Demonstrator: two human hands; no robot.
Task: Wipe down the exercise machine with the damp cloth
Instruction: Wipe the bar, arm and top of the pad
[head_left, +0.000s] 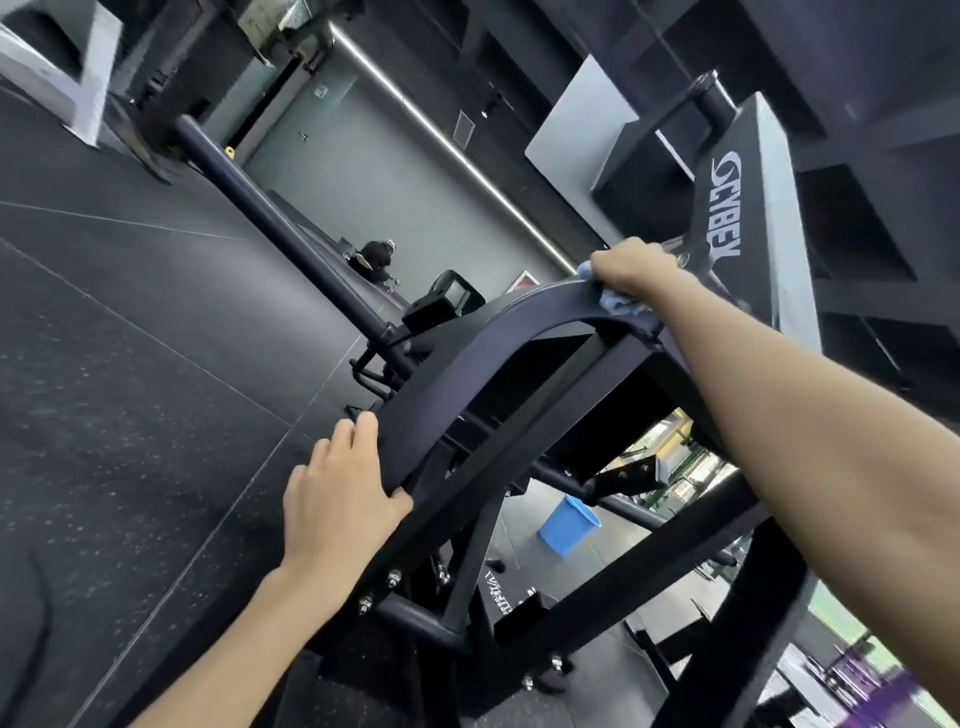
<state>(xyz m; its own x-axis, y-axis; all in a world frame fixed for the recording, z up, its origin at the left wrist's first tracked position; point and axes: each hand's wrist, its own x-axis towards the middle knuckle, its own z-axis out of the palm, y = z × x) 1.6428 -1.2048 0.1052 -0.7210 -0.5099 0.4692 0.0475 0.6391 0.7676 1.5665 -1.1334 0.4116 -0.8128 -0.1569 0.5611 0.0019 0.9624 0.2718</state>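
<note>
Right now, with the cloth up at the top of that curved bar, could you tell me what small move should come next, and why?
Probably slide the right hand and its blue cloth down along the curved black bar toward the left hand. The cloth sits bunched at the bar's upper end, and the long stretch between the hands lies uncovered, while the left hand grips the lower part, seemingly bracing.

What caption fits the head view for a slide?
Right hand presses blue cloth on the machine's curved black bar; left hand grips it lower down.

The floor (130, 364) is dark speckled rubber matting with thin seams. The black exercise machine (519, 415) stands on it, and a blue bucket (566, 525) sits on it beyond the frame.
</note>
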